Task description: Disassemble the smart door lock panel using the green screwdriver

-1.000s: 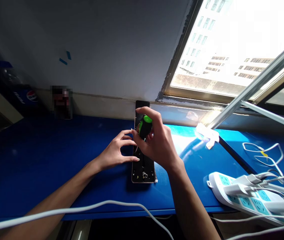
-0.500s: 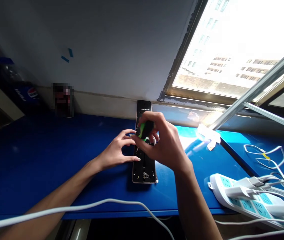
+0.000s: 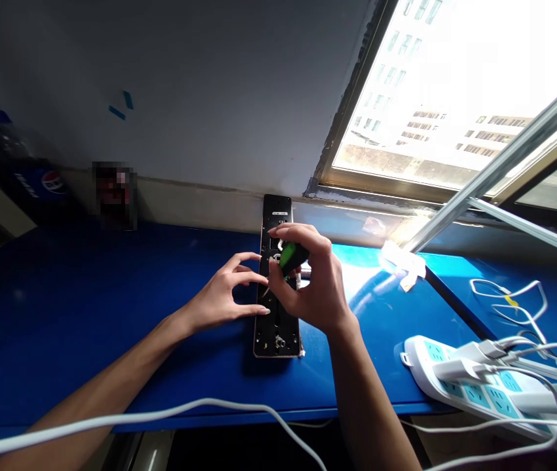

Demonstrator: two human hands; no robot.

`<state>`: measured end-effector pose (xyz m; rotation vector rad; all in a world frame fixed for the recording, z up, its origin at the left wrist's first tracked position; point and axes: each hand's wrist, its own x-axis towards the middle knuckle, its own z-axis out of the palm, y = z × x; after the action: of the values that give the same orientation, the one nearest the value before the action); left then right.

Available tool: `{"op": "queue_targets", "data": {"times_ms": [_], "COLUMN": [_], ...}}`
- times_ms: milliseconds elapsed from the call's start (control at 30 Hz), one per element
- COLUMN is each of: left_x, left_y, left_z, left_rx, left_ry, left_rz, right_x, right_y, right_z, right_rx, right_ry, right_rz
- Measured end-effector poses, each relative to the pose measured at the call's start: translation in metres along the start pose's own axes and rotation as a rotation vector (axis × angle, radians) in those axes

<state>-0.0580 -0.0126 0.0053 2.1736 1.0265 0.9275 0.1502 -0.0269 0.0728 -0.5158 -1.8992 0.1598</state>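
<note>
A long black panel (image 3: 277, 327) with screw holes and small metal fittings, like the inside of a door-lock housing, leans lengthwise away from me on the blue tabletop, its far end by the wall. My right hand (image 3: 315, 278) is closed around the green and black handle of a screwdriver (image 3: 292, 257) over the panel's middle. The screwdriver's tip is hidden behind the fingers. My left hand (image 3: 224, 291) lies at the panel's left edge, fingers and thumb spread, fingertips over its surface.
To the right sits a white power strip (image 3: 418, 366) with several plugs and cables. A white cable (image 3: 199, 407) crosses the near edge of the blue table (image 3: 86, 314). Metal bars (image 3: 455, 212) slant beside the window; a cola bottle (image 3: 37, 183) stands back left.
The view has shifted slightly, so everything sits a little further left. The screwdriver handle has turned in my right hand and shows more green. My left hand keeps its place on the panel.
</note>
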Motion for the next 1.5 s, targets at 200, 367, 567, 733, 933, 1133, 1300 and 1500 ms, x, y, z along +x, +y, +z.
{"op": "queue_targets", "data": {"times_ms": [200, 367, 567, 733, 933, 1133, 1300, 1500], "left_x": [-0.0004, -0.0003, 0.0006, 0.0006, 0.0001, 0.0004, 0.0004, 0.0003], "left_y": [-0.0012, -0.0016, -0.0004, -0.0006, -0.0029, -0.0023, -0.0014, -0.0011], "left_z": [0.0003, 0.0003, 0.0007, 0.0005, 0.0009, 0.0001, 0.0002, 0.0002], "left_rx": [0.007, -0.018, -0.007, -0.013, -0.004, 0.009, 0.003, 0.003], "left_ry": [0.014, -0.004, 0.004, -0.004, -0.002, 0.0, -0.007, -0.002], "left_rz": [-0.004, -0.008, 0.005, 0.001, 0.01, 0.017, 0.005, 0.01], "right_x": [-0.0047, -0.0073, -0.008, -0.0079, -0.009, -0.0085, -0.0089, -0.0095], "right_y": [0.0038, 0.0026, 0.0043, 0.0019, 0.0009, 0.0019, 0.0017, 0.0022], "right_z": [0.0002, -0.0008, -0.0045, -0.0051, -0.0062, -0.0061, -0.007, -0.0077], "right_rx": [-0.036, -0.026, -0.029, 0.012, 0.008, 0.001, 0.012, 0.004], "right_ry": [0.003, -0.014, -0.005, 0.0, -0.009, 0.022, -0.005, -0.018], "right_rz": [0.026, 0.023, 0.067, 0.057, 0.107, 0.118, 0.091, 0.117]}}
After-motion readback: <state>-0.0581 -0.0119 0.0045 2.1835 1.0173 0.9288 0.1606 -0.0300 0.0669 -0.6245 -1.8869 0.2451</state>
